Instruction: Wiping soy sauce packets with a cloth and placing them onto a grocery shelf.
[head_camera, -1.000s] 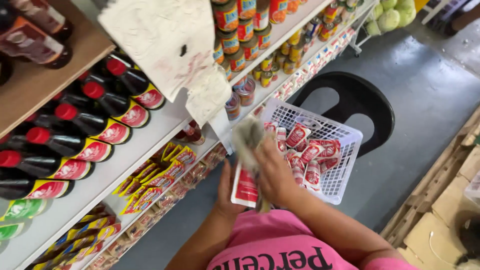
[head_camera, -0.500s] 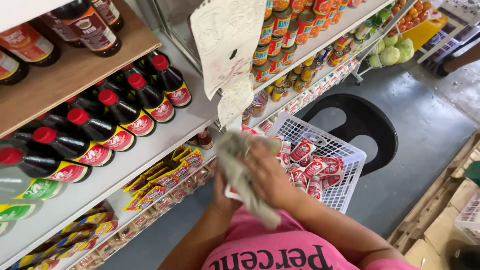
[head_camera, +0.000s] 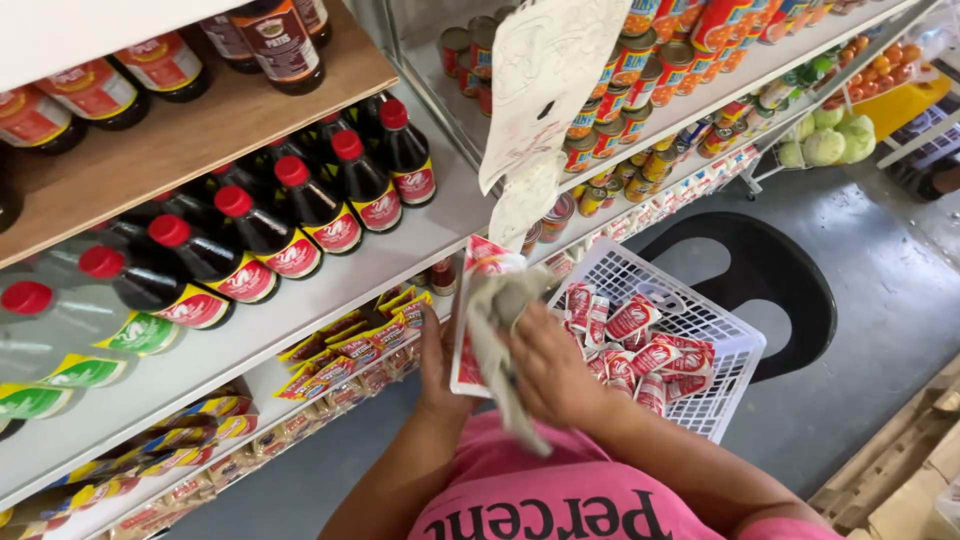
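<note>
Close in front of the pink shirt (head_camera: 560, 500), the left hand (head_camera: 437, 365) holds a flat red and white pouch (head_camera: 478, 300) upright, its grip closed around the pouch's lower left edge. The right hand (head_camera: 548, 370) presses a grey cloth (head_camera: 500, 340) against the face of the pouch, its grip closed on the cloth, which drapes down over the pouch and hangs below the hand. Just to the right of both hands sits a white plastic basket (head_camera: 735, 375), holding a heap of small red and white sachets (head_camera: 640, 345). The basket rests on a black round stool (head_camera: 775, 275) that stands on the grey floor (head_camera: 880, 300). Left of the hands, a low shelf (head_camera: 270, 375) carries yellow and red packets (head_camera: 345, 345). Above it, a white shelf carries dark bottles with red caps (head_camera: 300, 205). Farther back, tins (head_camera: 640, 70) line the upper shelves, and a sheet of paper (head_camera: 545, 90) hangs in front of them. At the far right lie green cabbages (head_camera: 825, 145).
</note>
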